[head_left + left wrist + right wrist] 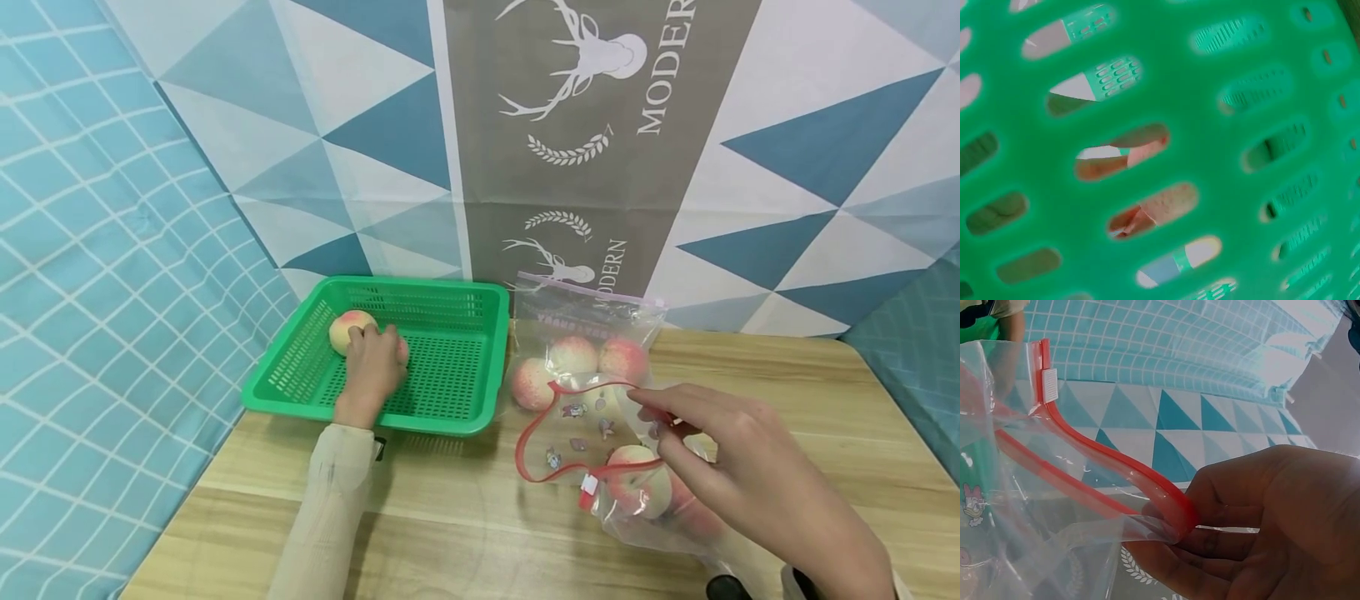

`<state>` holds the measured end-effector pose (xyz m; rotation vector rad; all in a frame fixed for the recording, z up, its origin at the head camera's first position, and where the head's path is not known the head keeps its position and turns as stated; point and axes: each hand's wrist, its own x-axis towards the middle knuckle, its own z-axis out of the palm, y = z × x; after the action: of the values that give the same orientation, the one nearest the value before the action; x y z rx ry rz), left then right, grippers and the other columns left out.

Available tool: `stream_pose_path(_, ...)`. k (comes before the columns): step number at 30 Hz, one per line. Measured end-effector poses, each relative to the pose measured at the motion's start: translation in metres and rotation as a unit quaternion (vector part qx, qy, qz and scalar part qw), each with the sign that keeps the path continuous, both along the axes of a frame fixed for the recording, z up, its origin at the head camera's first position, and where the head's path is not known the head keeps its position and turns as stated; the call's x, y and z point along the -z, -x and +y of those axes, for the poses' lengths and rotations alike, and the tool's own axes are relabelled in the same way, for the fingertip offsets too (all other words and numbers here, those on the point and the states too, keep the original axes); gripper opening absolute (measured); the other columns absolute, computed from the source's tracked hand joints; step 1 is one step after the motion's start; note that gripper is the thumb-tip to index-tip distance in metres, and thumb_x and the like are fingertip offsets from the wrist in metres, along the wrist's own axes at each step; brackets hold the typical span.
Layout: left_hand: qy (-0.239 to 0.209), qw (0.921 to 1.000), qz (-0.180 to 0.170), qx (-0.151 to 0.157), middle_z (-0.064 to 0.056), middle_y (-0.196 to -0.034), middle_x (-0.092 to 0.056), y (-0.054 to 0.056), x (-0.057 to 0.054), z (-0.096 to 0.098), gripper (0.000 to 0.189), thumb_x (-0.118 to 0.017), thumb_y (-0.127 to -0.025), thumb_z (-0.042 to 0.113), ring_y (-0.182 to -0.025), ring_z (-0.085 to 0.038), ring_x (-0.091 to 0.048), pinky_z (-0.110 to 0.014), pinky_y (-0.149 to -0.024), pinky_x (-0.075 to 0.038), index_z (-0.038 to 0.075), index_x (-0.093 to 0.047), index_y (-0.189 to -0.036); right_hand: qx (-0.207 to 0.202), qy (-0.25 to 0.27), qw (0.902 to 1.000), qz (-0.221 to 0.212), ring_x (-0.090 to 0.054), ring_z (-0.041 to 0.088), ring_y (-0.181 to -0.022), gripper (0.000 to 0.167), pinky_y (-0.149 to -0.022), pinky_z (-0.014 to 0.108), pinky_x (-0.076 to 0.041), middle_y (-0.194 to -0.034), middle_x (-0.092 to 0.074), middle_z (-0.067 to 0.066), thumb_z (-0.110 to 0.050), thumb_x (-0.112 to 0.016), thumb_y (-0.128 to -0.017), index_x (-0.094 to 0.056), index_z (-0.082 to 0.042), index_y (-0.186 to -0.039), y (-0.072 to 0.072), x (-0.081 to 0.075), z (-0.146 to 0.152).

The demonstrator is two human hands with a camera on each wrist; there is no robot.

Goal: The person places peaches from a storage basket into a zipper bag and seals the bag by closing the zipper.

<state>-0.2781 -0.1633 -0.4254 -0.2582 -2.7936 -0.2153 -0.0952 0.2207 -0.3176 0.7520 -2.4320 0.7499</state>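
My left hand (372,360) reaches down into a green plastic basket (491,367). Its fingers curl over a peach (402,351) that is mostly hidden beneath them; through the basket slots the left wrist view shows part of a peach (1175,200) beside the fingers. Another peach (351,327) lies against the basket's left side, right by the fingertips. My right hand (757,458) pinches the red-edged mouth of a clear zip bag (555,433), holding it spread. A white slider (1050,384) sits on the red zip. Inside this bag are peaches (637,483).
Behind the red-edged bag stands a second clear bag (536,329) with a pale purple zip and several peaches (573,357). The wooden table (450,533) meets a patterned wall covering (390,167) at the back. A blue gridded cloth (112,250) hangs on the left.
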Motion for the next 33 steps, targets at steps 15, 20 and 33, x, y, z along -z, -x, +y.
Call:
stream_pose_path(15,-0.038,0.9978,-0.005,0.054,-0.033,-0.121,-0.057,-0.003,-0.006,0.004,0.047,-0.077,-0.087,0.015,-0.094,-0.05,-0.06,-0.057,-0.071,-0.054,-0.001,-0.06,-0.128,0.003,-0.003,1.0,0.008,-0.063,0.001,-0.077,0.035,-0.063,0.01,-0.046,-0.095,-0.073,-0.008,0.005,-0.076,-0.075,-0.075,-0.014,-0.104,0.0,-0.002,0.002)
stream_pose_path(20,-0.055,0.9963,0.013,0.064,-0.029,-0.122,-0.059,-0.003,-0.009,0.007,0.047,-0.08,-0.084,0.014,-0.096,-0.051,-0.059,-0.058,-0.071,-0.053,0.001,-0.063,-0.126,0.006,-0.003,1.0,0.001,-0.062,0.0,-0.077,0.035,-0.063,0.01,-0.046,-0.095,-0.073,-0.009,0.005,-0.076,-0.075,-0.075,-0.015,-0.104,0.0,-0.002,0.002)
stream_pose_path(33,-0.095,0.9903,0.029,0.097,-0.023,-0.125,-0.059,-0.008,-0.023,0.016,0.048,-0.079,-0.084,0.019,-0.104,-0.045,-0.059,-0.058,-0.079,-0.052,0.007,-0.063,-0.128,0.011,-0.003,0.9999,0.001,-0.062,0.0,-0.076,0.036,-0.064,0.01,-0.047,-0.095,-0.073,-0.009,0.004,-0.077,-0.075,-0.075,-0.016,-0.105,0.0,-0.002,0.004)
